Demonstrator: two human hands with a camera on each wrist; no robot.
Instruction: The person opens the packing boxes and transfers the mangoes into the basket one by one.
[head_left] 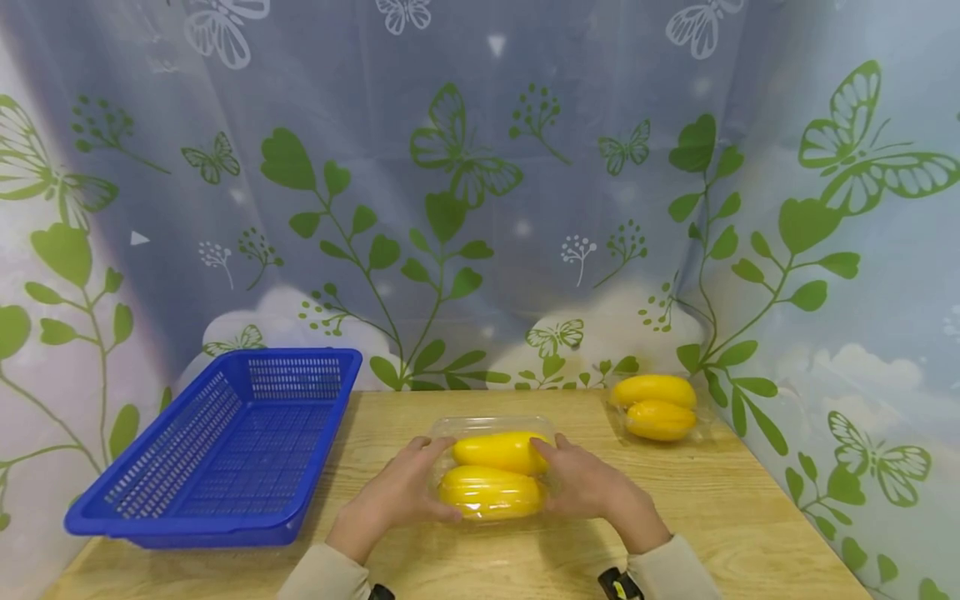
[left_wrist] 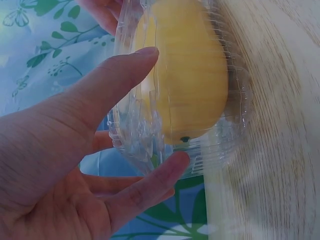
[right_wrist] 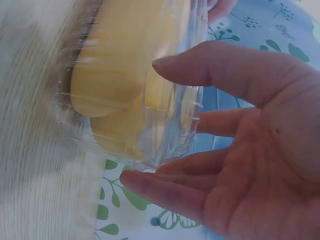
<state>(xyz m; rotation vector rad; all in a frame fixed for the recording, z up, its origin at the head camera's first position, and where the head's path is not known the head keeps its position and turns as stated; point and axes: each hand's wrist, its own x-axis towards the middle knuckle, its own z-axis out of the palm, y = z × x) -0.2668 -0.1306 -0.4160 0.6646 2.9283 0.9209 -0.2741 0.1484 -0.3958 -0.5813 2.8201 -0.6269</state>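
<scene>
A clear plastic clamshell box (head_left: 491,424) stands on the table in front of me in the head view. Inside it are two yellow, mango-like fruits, one behind (head_left: 498,451) and one in front (head_left: 491,493). My left hand (head_left: 401,492) grips the box's left end, the thumb (left_wrist: 132,67) on its near side and the fingers around the end. At the opposite end my right hand (head_left: 588,483) holds it likewise, thumb (right_wrist: 192,65) against the plastic in the right wrist view.
A blue slotted plastic basket (head_left: 315,467) sits at the left of the wooden table (head_left: 420,575). Back right lies a second clear pack holding similar yellow fruits (head_left: 652,404). Behind the table hangs a curtain (head_left: 480,250) with butterflies and leaves.
</scene>
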